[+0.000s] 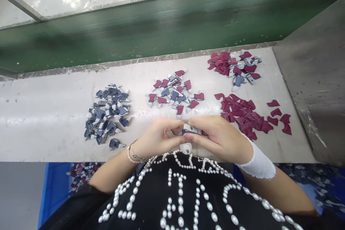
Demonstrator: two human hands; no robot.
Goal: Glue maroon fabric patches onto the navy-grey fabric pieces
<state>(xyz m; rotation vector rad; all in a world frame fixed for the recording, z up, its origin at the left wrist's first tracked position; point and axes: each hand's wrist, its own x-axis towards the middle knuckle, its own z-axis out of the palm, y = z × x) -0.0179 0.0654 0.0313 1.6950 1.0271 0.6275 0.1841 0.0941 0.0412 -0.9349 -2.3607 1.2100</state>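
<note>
Close to my body, at the front edge of the table, a small grey-and-navy plastic part (192, 129) is pinched between both hands. My left hand (160, 136) has its thumb and fingertips on the part's left end. From the other side, my right hand (219, 136) grips it with thumb and forefinger; the fingers hide much of it. Just beyond my hands lies a loose group of parts, several with maroon covers (199, 96) and some with bare navy faces (174, 95). Nearest my right hand is a pile of loose maroon pieces (246, 115).
A heap of navy-and-grey parts (106, 115) sits on the white table (48, 115) at left. Maroon pieces (219, 63) and mixed parts (245, 68) lie at the back right. Behind runs a green belt (161, 30); a metal panel (318, 79) bounds the right. A blue bin (55, 183) stands below left.
</note>
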